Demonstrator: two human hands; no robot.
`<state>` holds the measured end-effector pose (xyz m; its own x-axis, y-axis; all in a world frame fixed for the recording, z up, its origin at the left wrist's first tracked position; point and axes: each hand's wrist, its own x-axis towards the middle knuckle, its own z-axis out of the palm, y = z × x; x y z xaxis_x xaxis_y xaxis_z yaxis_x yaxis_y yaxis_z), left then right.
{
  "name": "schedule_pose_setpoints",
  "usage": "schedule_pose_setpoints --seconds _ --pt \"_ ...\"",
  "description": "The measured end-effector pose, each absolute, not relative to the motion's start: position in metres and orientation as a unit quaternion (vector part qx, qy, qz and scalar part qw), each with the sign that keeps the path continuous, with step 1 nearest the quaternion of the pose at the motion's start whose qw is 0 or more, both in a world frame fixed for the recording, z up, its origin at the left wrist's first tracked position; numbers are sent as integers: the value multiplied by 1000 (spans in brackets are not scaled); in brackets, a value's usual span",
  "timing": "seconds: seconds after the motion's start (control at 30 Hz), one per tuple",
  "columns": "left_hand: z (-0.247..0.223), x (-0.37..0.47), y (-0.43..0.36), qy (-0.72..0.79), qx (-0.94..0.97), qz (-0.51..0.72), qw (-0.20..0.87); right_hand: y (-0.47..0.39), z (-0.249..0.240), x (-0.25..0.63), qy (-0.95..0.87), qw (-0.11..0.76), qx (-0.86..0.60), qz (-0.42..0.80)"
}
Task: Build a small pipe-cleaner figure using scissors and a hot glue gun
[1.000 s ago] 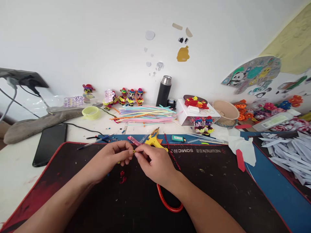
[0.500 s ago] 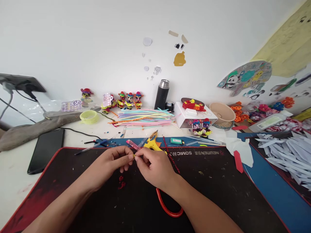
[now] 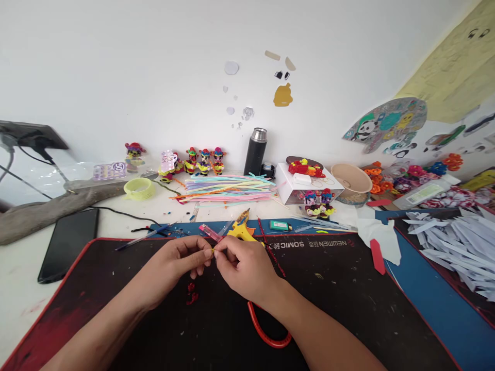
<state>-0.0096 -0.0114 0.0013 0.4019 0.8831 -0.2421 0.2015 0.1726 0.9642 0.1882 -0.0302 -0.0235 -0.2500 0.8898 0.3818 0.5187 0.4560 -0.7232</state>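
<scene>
My left hand [image 3: 189, 257] and my right hand [image 3: 242, 263] meet over the dark mat, fingertips pinched together. Between them is a small yellow piece [image 3: 212, 251], mostly hidden, perhaps wire or pipe cleaner; it is too small to tell. Below my left hand lies a small dark red fuzzy piece [image 3: 192, 293]. Partly under my right hand and forearm is a red curved handle [image 3: 266, 335]. Just beyond the fingers lie a yellow glue gun [image 3: 242, 229] and a pink-capped clear tool [image 3: 211, 233]. A dark red glittery stem [image 3: 273, 252] lies right of my right hand.
Pastel pipe cleaners [image 3: 232, 188] lie in a bundle behind the mat [image 3: 328, 309]. Several small figures [image 3: 204, 161] stand by the wall near a black thermos [image 3: 255, 152]. A phone [image 3: 69, 245] lies left, paper strips [image 3: 456, 247] right, a bowl [image 3: 351, 180] back right.
The view has shifted slightly. Both hands stay pinched together at the same small yellow piece, with hardly any movement of the fingers.
</scene>
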Motion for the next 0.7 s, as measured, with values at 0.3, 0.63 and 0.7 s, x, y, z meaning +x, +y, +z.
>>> schedule_pose_setpoints --seconds 0.3,0.63,0.7 --pt "-5 -6 -13 471 552 337 600 -31 -25 186 -743 403 -471 254" --pt "-4 -3 -14 484 540 370 580 -31 -24 185 -755 380 -467 261" --pt "-4 -3 -14 486 540 373 577 -30 -24 185 -756 376 -469 261"
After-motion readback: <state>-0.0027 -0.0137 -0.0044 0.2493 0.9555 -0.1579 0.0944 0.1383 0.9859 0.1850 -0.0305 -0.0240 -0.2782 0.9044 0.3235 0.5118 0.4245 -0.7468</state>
